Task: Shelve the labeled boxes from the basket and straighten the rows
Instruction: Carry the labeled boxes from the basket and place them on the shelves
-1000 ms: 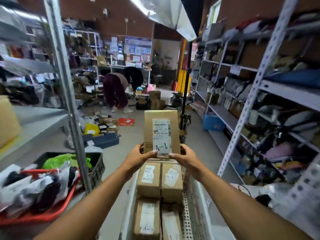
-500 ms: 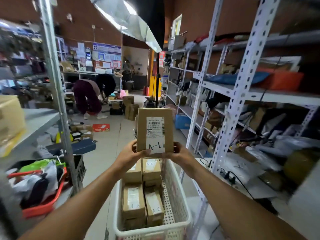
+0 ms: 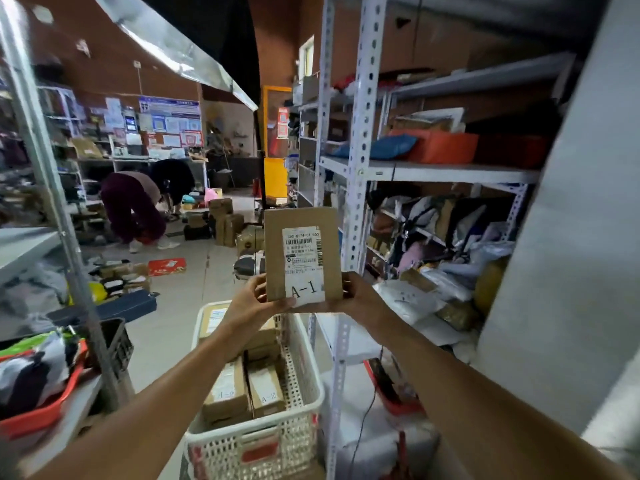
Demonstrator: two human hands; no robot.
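Note:
I hold a small brown cardboard box (image 3: 303,251) upright in front of me, its white label reading "A-1". My left hand (image 3: 251,301) grips its lower left corner and my right hand (image 3: 360,296) its lower right corner. Below my arms stands a white perforated basket (image 3: 277,441) with several more labeled brown boxes (image 3: 242,389) lying in it; one reads "A-2". The grey metal shelf unit (image 3: 360,174) rises just right of the box, its shelves packed with bags and parcels.
A second grey shelf (image 3: 31,244) with a metal post stands at my left, with a red basket (image 3: 41,414) of bagged goods below. A person (image 3: 135,206) bends over cartons down the aisle. Parcels litter the floor. A pale panel (image 3: 568,271) fills the right edge.
The view has swung right toward the right-hand shelf unit. The A-1 box stays held in both hands, and the basket now sits lower and to the left of it.

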